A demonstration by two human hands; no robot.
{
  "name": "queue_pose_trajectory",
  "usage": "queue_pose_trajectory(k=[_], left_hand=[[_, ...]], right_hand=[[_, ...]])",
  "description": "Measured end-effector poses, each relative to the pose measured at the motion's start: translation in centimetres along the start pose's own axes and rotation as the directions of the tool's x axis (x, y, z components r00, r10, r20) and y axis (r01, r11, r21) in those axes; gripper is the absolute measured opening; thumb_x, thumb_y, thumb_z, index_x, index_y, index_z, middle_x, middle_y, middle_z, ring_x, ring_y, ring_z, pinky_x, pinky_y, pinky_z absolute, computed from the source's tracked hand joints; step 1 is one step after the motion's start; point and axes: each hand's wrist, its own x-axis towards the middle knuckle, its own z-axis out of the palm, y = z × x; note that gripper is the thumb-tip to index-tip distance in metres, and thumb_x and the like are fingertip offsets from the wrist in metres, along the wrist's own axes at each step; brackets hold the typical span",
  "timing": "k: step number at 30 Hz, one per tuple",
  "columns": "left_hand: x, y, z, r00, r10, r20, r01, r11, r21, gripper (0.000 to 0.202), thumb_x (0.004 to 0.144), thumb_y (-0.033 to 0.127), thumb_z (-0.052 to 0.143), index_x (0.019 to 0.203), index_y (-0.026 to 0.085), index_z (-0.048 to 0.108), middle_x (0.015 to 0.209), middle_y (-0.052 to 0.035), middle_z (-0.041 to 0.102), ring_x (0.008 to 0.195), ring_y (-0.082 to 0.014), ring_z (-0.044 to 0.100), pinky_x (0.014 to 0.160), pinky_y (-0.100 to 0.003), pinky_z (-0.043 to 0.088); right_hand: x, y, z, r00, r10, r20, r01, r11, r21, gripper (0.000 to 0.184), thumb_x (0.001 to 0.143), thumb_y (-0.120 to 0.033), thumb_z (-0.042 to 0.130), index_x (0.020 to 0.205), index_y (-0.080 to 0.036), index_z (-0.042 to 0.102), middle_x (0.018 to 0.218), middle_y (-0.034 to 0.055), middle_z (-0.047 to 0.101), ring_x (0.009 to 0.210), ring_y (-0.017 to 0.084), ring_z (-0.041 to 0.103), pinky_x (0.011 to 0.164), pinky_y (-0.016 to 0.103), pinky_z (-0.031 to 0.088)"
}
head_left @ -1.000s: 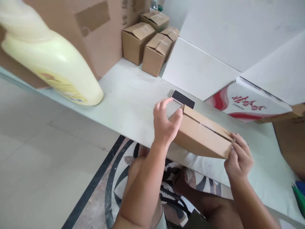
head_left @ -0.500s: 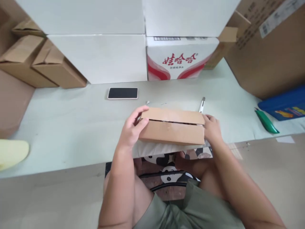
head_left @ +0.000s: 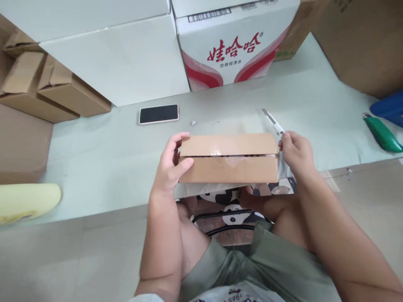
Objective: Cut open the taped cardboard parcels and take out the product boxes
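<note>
A flat brown cardboard box [head_left: 228, 158] lies at the near edge of the pale green table [head_left: 100, 151], its two top flaps meeting along a taped seam. My left hand [head_left: 171, 165] is closed around the box's left end, thumb on the front, fingers over the top. At the box's right end my right hand [head_left: 296, 153] grips a small white utility knife [head_left: 273, 121], whose blade end points up and to the left.
A black phone [head_left: 159, 114] lies behind the box. White cartons [head_left: 116, 63] and a red-and-white printed carton [head_left: 234, 46] stand at the back. Brown boxes [head_left: 47, 90] sit left, a green cutter [head_left: 382, 134] and a blue item [head_left: 388, 109] right, a yellow bottle [head_left: 28, 201] near left.
The view swung from the left side to straight over the table. My right hand left the box's end and now holds the utility knife. My left hand stays on the box.
</note>
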Motion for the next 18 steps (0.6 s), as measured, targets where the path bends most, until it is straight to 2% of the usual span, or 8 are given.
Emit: queue_pose_trajectory(k=[3,5,7,9,12,14,15,18], left_hand=[[-0.2,0.1,-0.1,0.997,-0.011,0.075,0.012,1.0,-0.012,0.066,0.07,0.055,0.085,0.127,0.03,0.065,0.117,-0.0069,0.067,0.097,-0.0252,0.066,0.081,-0.035,0.057],[-0.4,0.2,0.1,0.994,-0.012,0.105,0.009,0.999,0.033,0.063,0.069,0.055,0.083,0.123,0.028,0.066,0.114,-0.0078,0.066,0.099,-0.0269,0.066,0.084,-0.037,0.058],[-0.6,0.3,0.3,0.994,-0.005,0.107,-0.005,0.996,0.088,0.058,0.069,0.053,0.081,0.118,0.027,0.067,0.114,-0.009,0.065,0.103,-0.0288,0.065,0.088,-0.038,0.058],[-0.8,0.5,0.6,0.994,0.02,0.11,-0.032,0.994,0.105,0.053,0.07,0.048,0.077,0.117,0.026,0.067,0.116,-0.0096,0.066,0.106,-0.0293,0.066,0.092,-0.038,0.058],[-1.0,0.6,1.0,0.988,0.08,0.134,-0.089,0.994,0.067,0.047,0.074,0.04,0.073,0.118,0.026,0.066,0.125,-0.0097,0.069,0.111,-0.0287,0.066,0.096,-0.037,0.056],[-1.1,0.7,1.4,0.984,0.084,0.155,-0.094,0.994,0.055,0.046,0.074,0.036,0.072,0.118,0.026,0.066,0.126,-0.0091,0.069,0.109,-0.0275,0.067,0.095,-0.035,0.056],[-1.1,0.7,1.5,0.984,0.074,0.164,-0.084,0.995,0.057,0.046,0.074,0.035,0.072,0.118,0.026,0.066,0.126,-0.0089,0.069,0.107,-0.027,0.067,0.094,-0.035,0.056],[-1.1,1.0,1.9,0.982,0.046,0.183,-0.06,0.996,0.071,0.048,0.072,0.036,0.072,0.118,0.025,0.067,0.127,-0.0091,0.069,0.107,-0.0276,0.067,0.094,-0.035,0.055]], right_hand=[[-1.2,-1.4,0.3,0.987,-0.074,-0.142,0.103,0.972,0.212,0.042,0.093,-0.049,0.045,0.12,-0.022,0.061,0.077,0.0021,0.057,0.07,0.017,0.054,0.071,0.034,0.045],[-2.1,-2.6,0.0,0.954,-0.07,-0.292,0.204,0.863,0.462,0.039,0.083,-0.055,0.055,0.11,-0.027,0.058,0.07,-0.0029,0.044,0.064,0.015,0.047,0.064,0.032,0.042],[-3.2,-3.7,-0.9,0.932,-0.034,-0.361,0.28,0.699,0.658,0.041,0.071,-0.063,0.066,0.093,-0.03,0.055,0.069,-0.0046,0.029,0.059,0.012,0.034,0.056,0.027,0.032],[-4.4,-4.7,-2.3,0.946,-0.061,-0.317,0.281,0.641,0.715,0.047,0.066,-0.071,0.072,0.083,-0.03,0.058,0.075,-0.0037,0.021,0.06,0.011,0.015,0.052,0.025,0.016],[-6.4,-5.8,-3.8,0.963,-0.17,-0.208,0.264,0.738,0.621,0.044,0.07,-0.08,0.07,0.085,-0.039,0.07,0.08,-0.0003,0.029,0.066,0.014,-0.002,0.055,0.029,0.001],[-7.7,-6.4,-4.1,0.964,-0.212,-0.16,0.265,0.803,0.534,0.038,0.077,-0.081,0.063,0.087,-0.046,0.071,0.084,0.002,0.036,0.064,0.014,-0.001,0.054,0.03,0.002],[-8.2,-6.6,-4.0,0.959,-0.233,-0.16,0.282,0.805,0.523,0.038,0.079,-0.082,0.061,0.083,-0.045,0.07,0.084,0.0022,0.037,0.061,0.013,0.001,0.052,0.03,0.005],[-9.1,-7.1,-3.4,0.918,-0.364,-0.155,0.373,0.665,0.648,0.055,0.078,-0.073,0.075,0.064,-0.026,0.05,0.069,-0.0006,0.025,0.052,0.009,0.008,0.043,0.029,0.014]])
